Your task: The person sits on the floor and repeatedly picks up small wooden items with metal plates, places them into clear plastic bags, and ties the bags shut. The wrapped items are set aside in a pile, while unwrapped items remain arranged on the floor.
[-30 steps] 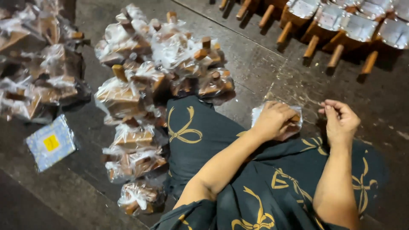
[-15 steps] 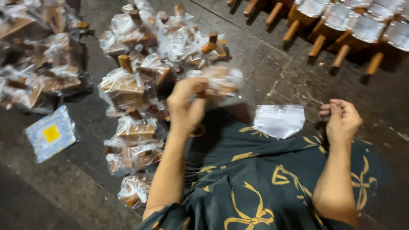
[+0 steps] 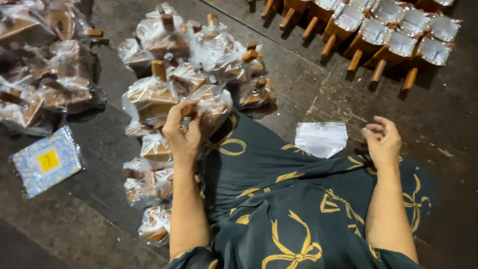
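Note:
My left hand (image 3: 183,130) grips the wooden handle of a plastic-wrapped wooden item (image 3: 213,105) and holds it at the edge of the wrapped pile (image 3: 191,55) on the floor. My right hand (image 3: 382,141) hovers at the right with fingers loosely curled and nothing in it. A stack of clear empty plastic bags (image 3: 321,139) lies on the floor between my hands, just above my dark skirt with gold bows (image 3: 298,209).
Unwrapped wooden items with handles and white linings (image 3: 383,35) stand in a row at the top right. A second heap of wrapped items (image 3: 42,74) lies at the far left. A blue patterned packet with a yellow label (image 3: 47,162) lies at the lower left.
My left hand left the plastic bags, swung left with a wrapped item and now lowers it onto the pile. My right hand opened slightly and stayed in place.

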